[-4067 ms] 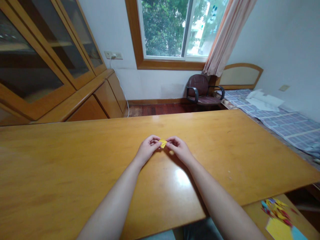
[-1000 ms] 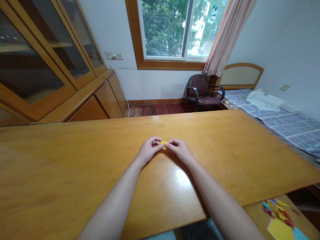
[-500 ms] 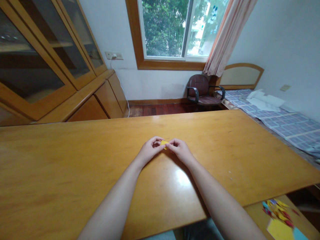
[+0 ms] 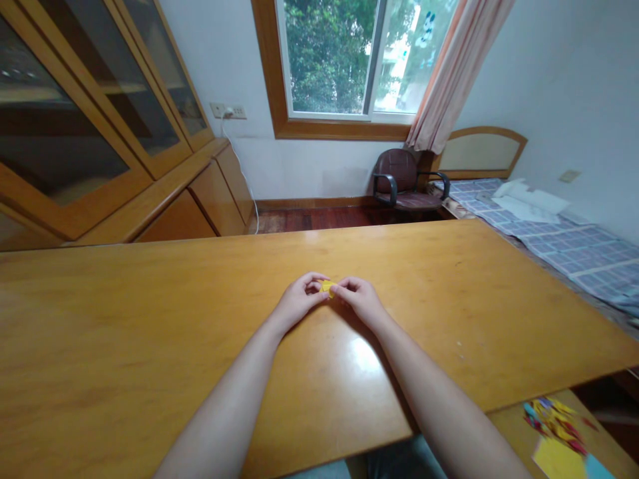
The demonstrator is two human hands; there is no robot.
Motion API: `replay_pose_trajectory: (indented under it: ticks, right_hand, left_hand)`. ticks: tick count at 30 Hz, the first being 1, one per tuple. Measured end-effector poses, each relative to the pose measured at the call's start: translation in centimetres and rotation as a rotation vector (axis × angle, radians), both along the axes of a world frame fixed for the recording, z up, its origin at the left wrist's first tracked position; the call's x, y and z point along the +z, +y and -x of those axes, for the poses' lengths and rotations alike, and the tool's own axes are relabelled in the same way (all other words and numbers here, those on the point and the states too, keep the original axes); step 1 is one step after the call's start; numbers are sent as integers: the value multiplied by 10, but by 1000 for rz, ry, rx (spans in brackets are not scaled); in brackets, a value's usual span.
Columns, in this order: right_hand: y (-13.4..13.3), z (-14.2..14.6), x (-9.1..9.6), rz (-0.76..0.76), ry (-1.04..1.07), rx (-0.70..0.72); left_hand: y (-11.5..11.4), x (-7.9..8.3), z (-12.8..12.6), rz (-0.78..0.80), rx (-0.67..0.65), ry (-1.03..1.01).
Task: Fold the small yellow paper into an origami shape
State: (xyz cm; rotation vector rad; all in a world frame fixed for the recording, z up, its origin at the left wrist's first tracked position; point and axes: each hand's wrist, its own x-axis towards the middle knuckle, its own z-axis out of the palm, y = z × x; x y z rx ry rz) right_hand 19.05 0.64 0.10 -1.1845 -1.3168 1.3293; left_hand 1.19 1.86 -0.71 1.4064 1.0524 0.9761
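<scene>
A small piece of yellow paper (image 4: pixel 327 286), apparently folded, is held between my two hands just above the wooden table (image 4: pixel 150 346). My left hand (image 4: pixel 298 299) pinches its left side, thumb in front and fingers curled behind. On the right side, my right hand (image 4: pixel 360 299) grips it with thumb and fingertips. Both sets of fingertips nearly meet and cover much of the paper, so its exact shape is hard to make out.
At the lower right, a lower surface (image 4: pixel 509 426) bears a pile of small colourful pieces (image 4: pixel 554 419), a yellow sheet (image 4: pixel 559 459) and a light blue sheet (image 4: pixel 596 468). Beyond the table stand a brown armchair (image 4: pixel 399 176), a bed (image 4: pixel 574 246) and a glass-door cabinet (image 4: pixel 144 166).
The yellow paper's visible outline between the fingertips has shifted slightly. Both hands keep nearly the same position and grip.
</scene>
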Motion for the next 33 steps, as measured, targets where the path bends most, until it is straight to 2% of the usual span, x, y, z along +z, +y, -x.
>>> replay_pose_trajectory:
  ticks: [14, 22, 33]
  right_hand:
    - [-1, -2, 4, 13, 21, -28]
    - [0, -1, -3, -14, 7, -5]
    - [0, -3, -2, -56, -33, 40]
  left_hand:
    - [-5, 9, 0, 55, -17, -125]
    - [-2, 4, -1, 28, 34, -57]
    - [-1, 1, 2, 1, -10, -68]
